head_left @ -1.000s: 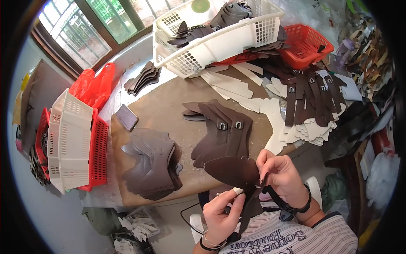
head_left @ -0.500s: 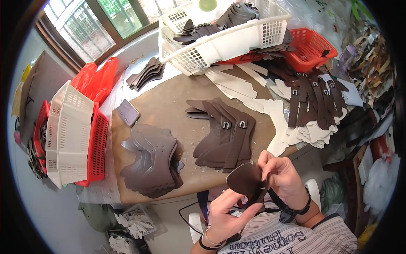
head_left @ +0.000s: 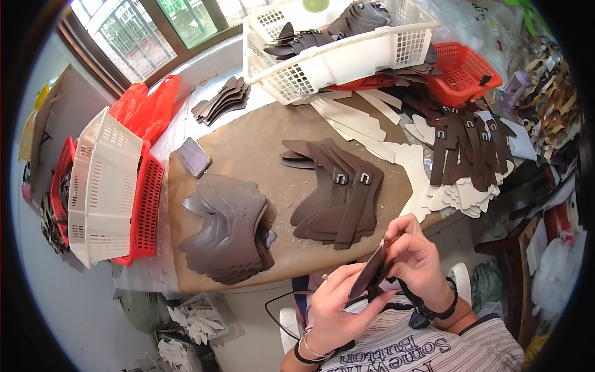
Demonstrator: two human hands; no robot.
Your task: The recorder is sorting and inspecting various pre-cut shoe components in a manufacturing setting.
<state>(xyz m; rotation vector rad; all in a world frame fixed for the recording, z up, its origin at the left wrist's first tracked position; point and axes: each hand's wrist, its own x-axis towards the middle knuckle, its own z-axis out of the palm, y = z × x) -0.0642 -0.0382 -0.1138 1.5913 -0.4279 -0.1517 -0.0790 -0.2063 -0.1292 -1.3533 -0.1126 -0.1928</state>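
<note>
In front of my chest, past the table's near edge, a dark brown leather piece (head_left: 368, 273) is tilted nearly edge-on. My left hand (head_left: 334, 305) grips its lower left side, thumb below and fingers behind. My right hand (head_left: 414, 257) pinches the piece at its upper right edge; what lies under those fingertips is hidden. Closest on the table is a stack of brown leather pieces with straps and metal buckles (head_left: 339, 195). Left of it, a second stack of curved brown leather pieces (head_left: 226, 232) lies on the brown table cover (head_left: 273, 263).
A phone (head_left: 194, 157) lies at the table's left. White and red baskets (head_left: 102, 192) lean beyond it, beside a red bag (head_left: 146, 111). A large white basket (head_left: 347, 68) stands at the back. Buckled straps (head_left: 469, 149) lie over cream pieces (head_left: 458, 197) at right.
The leather piece has turned from showing its broad face to nearly edge-on. Both hands still hold it; the right has risen slightly. The whole scene has shifted a little with my head.
</note>
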